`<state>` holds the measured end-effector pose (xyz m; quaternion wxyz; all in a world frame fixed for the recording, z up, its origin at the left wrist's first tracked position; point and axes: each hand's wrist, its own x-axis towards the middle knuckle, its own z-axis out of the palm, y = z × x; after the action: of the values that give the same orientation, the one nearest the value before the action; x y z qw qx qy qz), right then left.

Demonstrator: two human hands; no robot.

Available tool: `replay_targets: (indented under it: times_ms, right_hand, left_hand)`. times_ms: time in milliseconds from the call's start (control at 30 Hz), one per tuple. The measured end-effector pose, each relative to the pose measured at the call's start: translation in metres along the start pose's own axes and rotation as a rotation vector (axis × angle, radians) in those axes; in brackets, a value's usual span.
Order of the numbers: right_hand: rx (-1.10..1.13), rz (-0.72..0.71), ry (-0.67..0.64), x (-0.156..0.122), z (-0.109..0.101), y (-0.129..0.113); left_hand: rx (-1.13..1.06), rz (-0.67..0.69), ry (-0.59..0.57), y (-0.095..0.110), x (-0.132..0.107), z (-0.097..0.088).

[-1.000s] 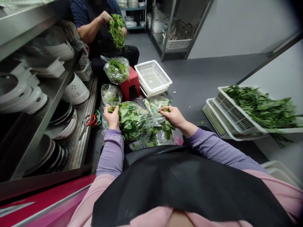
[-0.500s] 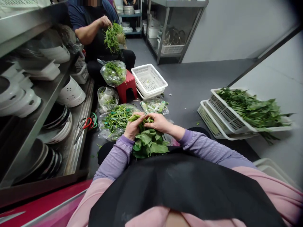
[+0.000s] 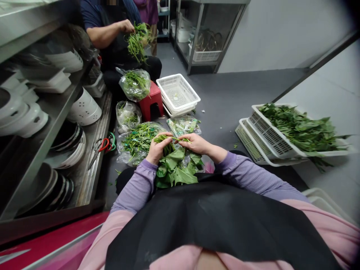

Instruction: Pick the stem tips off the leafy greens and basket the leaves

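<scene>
A bunch of leafy greens (image 3: pixel 176 168) hangs over my lap, its broad leaves pointing down toward me. My left hand (image 3: pixel 158 148) is closed around the stems of this bunch. Thin green stems (image 3: pixel 182 140) stretch from the bunch across to my right hand (image 3: pixel 197 143), whose fingers pinch them. Just beyond my left hand lies an open plastic bag of greens (image 3: pixel 140 140). Another bag with pale-stemmed vegetables (image 3: pixel 184 125) lies on the floor past my hands.
White baskets heaped with leafy greens (image 3: pixel 298 127) stand at right. Ahead are a stacked white basket (image 3: pixel 178 92) and a red stool (image 3: pixel 152 101) bearing a bag of greens. Scissors (image 3: pixel 104 144) rest on the left shelf edge. A co-worker's hand (image 3: pixel 126 26) holds greens.
My right hand has shifted slightly right, drawing stems out from the bunch, and the leaves have spread. The co-worker's greens have moved a little. A person in purple now shows at the back.
</scene>
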<state>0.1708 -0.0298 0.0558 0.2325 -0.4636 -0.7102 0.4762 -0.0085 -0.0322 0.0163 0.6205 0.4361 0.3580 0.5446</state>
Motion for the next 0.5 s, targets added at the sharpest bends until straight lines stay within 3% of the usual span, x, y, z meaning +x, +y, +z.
replay_targets:
  times_ms: [200, 367, 500]
  right_hand:
    - [-0.141, -0.115, 0.056, 0.003, 0.005, -0.001]
    - [-0.030, -0.069, 0.061, 0.007, 0.016, -0.004]
    - [0.198, 0.034, 0.220, 0.017, 0.023, 0.001]
  left_hand:
    - [0.189, 0.108, -0.010, 0.001, 0.000, -0.004]
    - [0.253, 0.166, 0.014, 0.001, -0.001, -0.003]
    - [0.363, 0.334, 0.141, 0.007, -0.010, 0.005]
